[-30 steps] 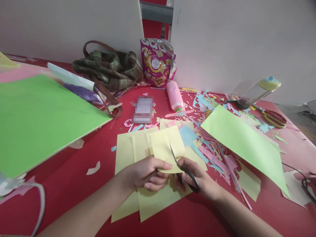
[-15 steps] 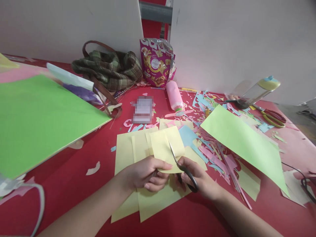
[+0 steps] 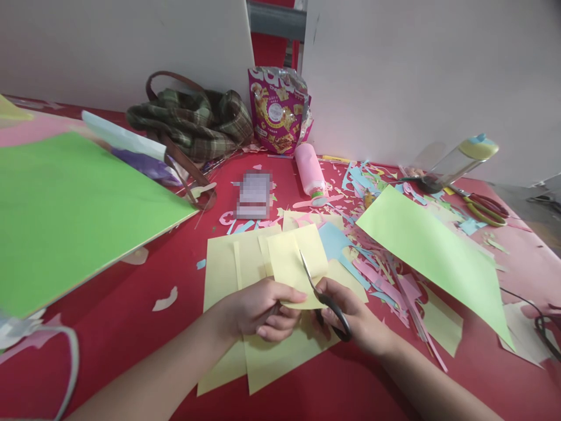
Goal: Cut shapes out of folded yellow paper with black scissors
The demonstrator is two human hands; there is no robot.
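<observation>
Hardly moved since earlier, left hand point(image 3: 268, 310) grips yellow paper point(image 3: 289, 260), right hand point(image 3: 360, 320) scissors point(image 3: 329, 300), a snack bag point(image 3: 278, 111) hiding its contents.

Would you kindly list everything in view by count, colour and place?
Held paper: 1, pale yellow, front centre
Held scissors: 1, black-handled, over held paper
Loose sheets: several, pale yellow, underneath
Large sheet: 1, green, left
Angled sheet: 1, light green, right
Pixelated item: 1, greyish, centre
Lying bottle: 1, pink, centre
Snack bag: 1, magenta, back centre
Plaid bag: 1, green, back left
Clear bottle: 1, yellow-lidded, right
Rear scissors: unclear count, red, yellow, right
Scraps: many, mixed colours, mostly right
Crumpled packet: 1, purple, left
Cable: 1, white, front left
Cord: 1, black, far right
Table: 1, red, beneath
Panels: 2, whitish, back
Left hand: 1, bare, pinching held paper
Right hand: 1, bare, on held scissors
</observation>
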